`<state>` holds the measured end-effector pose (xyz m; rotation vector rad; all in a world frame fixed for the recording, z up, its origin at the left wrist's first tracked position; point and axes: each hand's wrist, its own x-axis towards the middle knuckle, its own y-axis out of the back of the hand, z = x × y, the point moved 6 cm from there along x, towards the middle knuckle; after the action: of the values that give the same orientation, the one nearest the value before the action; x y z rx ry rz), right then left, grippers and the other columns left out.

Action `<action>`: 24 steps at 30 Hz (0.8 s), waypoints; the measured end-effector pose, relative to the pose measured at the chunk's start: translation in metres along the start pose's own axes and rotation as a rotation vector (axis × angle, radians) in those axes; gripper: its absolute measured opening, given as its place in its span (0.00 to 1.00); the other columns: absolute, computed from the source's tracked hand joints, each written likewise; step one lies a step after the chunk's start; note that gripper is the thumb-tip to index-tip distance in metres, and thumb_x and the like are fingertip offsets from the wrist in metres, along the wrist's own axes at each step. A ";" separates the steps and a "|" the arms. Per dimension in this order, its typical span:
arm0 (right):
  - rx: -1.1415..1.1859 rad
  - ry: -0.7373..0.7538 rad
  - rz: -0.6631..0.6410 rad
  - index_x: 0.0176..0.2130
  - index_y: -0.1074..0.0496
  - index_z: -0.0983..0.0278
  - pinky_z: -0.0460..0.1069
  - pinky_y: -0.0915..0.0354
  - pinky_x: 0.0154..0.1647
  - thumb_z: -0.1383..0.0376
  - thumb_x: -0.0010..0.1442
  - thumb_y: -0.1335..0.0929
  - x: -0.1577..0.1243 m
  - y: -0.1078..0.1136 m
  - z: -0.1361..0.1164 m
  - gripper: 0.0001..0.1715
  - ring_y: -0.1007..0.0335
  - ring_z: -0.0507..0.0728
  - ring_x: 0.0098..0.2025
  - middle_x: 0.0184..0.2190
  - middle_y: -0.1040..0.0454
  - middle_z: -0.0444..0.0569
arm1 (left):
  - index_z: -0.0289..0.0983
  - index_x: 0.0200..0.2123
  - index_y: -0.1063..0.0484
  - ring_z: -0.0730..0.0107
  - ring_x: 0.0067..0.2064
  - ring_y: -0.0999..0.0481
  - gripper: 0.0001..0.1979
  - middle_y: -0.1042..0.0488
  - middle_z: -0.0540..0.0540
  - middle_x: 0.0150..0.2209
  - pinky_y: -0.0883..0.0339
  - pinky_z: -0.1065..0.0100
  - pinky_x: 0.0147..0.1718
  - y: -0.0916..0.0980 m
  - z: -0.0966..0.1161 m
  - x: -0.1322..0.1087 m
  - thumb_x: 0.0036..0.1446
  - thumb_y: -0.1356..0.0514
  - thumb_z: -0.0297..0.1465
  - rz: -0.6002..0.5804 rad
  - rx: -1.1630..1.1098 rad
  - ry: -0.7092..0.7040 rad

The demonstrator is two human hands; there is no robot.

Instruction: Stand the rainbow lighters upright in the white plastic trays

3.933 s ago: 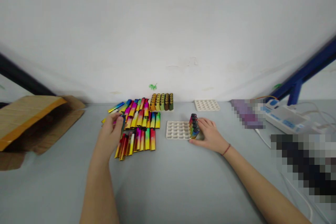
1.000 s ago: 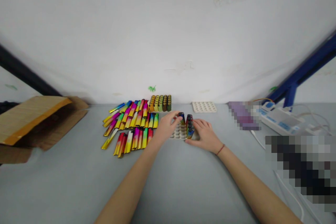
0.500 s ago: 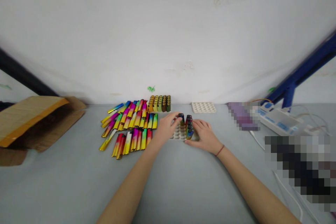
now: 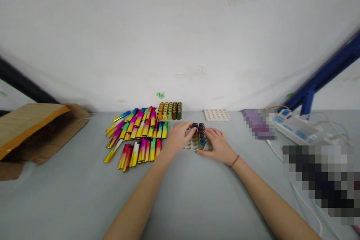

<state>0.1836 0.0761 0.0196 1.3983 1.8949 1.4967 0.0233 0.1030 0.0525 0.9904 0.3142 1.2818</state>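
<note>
Two rows of lighters (image 4: pixel 201 137) stand upright in a white moulded tray (image 4: pixel 191 145), their dark tops pointing up. My left hand (image 4: pixel 178 137) has its fingertips on the nearer row's left neighbour (image 4: pixel 194 129), and my right hand (image 4: pixel 216 144) wraps the right row from the side. The hands hide most of the tray. To the left lie many loose rainbow-coloured metallic lighters (image 4: pixel 137 135) in overlapping rows. Behind them, several lighters (image 4: pixel 169 111) stand packed in a block.
A second white tray (image 4: pixel 217 114) sits at the back of the grey table (image 4: pixel 191 195). An opened cardboard box (image 4: pixel 33 131) lies at the left. On the right are a blurred purple object (image 4: pixel 258 123), a white power strip (image 4: pixel 298 129) with cables, and a blurred dark object (image 4: pixel 317 180).
My left hand has moved from the loose lighters to the tray beside my right hand, and a second upright row now stands there. The loose lighters have shifted slightly.
</note>
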 end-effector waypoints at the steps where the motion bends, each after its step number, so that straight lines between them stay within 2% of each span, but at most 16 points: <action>1: 0.007 -0.002 0.001 0.58 0.33 0.65 0.62 0.42 0.57 0.44 0.53 0.27 0.000 0.000 0.001 0.42 0.38 0.69 0.58 0.57 0.29 0.59 | 0.37 0.47 0.26 0.60 0.45 0.22 0.14 0.20 0.42 0.43 0.32 0.60 0.47 0.000 0.000 0.000 0.65 0.45 0.36 0.004 -0.017 -0.002; 5: 0.017 -0.001 0.007 0.58 0.33 0.63 0.63 0.42 0.57 0.44 0.53 0.27 0.000 0.000 0.002 0.41 0.37 0.69 0.58 0.56 0.29 0.58 | 0.37 0.48 0.26 0.60 0.46 0.22 0.14 0.20 0.42 0.44 0.31 0.60 0.48 0.000 -0.001 -0.002 0.64 0.46 0.36 0.017 -0.063 -0.013; 8: 0.017 -0.001 0.007 0.58 0.33 0.63 0.62 0.42 0.56 0.44 0.53 0.28 0.000 0.001 0.001 0.41 0.37 0.69 0.58 0.56 0.29 0.59 | 0.36 0.52 0.28 0.61 0.47 0.22 0.17 0.21 0.41 0.47 0.31 0.60 0.51 0.009 -0.002 -0.007 0.64 0.46 0.36 0.043 -0.100 -0.035; 10: 0.016 -0.005 0.002 0.58 0.32 0.63 0.62 0.42 0.56 0.44 0.53 0.27 0.000 0.001 0.000 0.41 0.37 0.69 0.57 0.56 0.29 0.59 | 0.35 0.53 0.28 0.62 0.47 0.22 0.19 0.21 0.40 0.48 0.31 0.60 0.52 0.021 -0.005 -0.012 0.64 0.46 0.36 0.081 -0.105 -0.039; 13: 0.004 -0.012 -0.003 0.57 0.32 0.65 0.62 0.41 0.55 0.43 0.53 0.27 0.000 0.001 0.000 0.42 0.36 0.69 0.57 0.55 0.28 0.60 | 0.35 0.52 0.27 0.63 0.46 0.23 0.18 0.21 0.40 0.48 0.31 0.61 0.51 0.051 -0.020 -0.020 0.64 0.47 0.38 0.156 -0.059 0.021; 17: -0.014 -0.001 0.000 0.57 0.32 0.66 0.62 0.41 0.56 0.44 0.54 0.27 0.000 0.001 0.000 0.41 0.36 0.69 0.56 0.55 0.28 0.60 | 0.35 0.47 0.25 0.61 0.46 0.23 0.18 0.21 0.41 0.46 0.30 0.61 0.48 0.108 -0.059 -0.041 0.64 0.49 0.39 0.325 0.076 0.254; 20: -0.019 0.003 0.009 0.57 0.32 0.64 0.63 0.41 0.55 0.44 0.54 0.28 -0.001 0.001 0.001 0.40 0.35 0.69 0.56 0.55 0.28 0.60 | 0.33 0.49 0.26 0.56 0.49 0.24 0.20 0.23 0.39 0.48 0.33 0.56 0.52 0.150 -0.096 -0.071 0.65 0.51 0.37 0.449 0.249 0.496; 21: -0.021 0.005 0.013 0.58 0.32 0.64 0.63 0.41 0.55 0.44 0.54 0.28 -0.001 0.000 0.001 0.40 0.35 0.69 0.56 0.55 0.28 0.60 | 0.32 0.48 0.26 0.53 0.49 0.24 0.20 0.23 0.38 0.48 0.33 0.54 0.52 0.160 -0.109 -0.083 0.64 0.52 0.36 0.449 0.318 0.584; 24: -0.029 0.012 0.019 0.58 0.33 0.64 0.63 0.41 0.56 0.44 0.54 0.28 -0.002 0.000 0.002 0.40 0.35 0.70 0.56 0.55 0.28 0.60 | 0.33 0.44 0.25 0.46 0.46 0.23 0.17 0.21 0.39 0.39 0.30 0.51 0.46 0.175 -0.147 -0.112 0.60 0.48 0.36 0.283 0.430 0.834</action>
<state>0.1855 0.0757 0.0181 1.4014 1.8641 1.5395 -0.2267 0.0603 0.0658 0.8185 1.1608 1.9036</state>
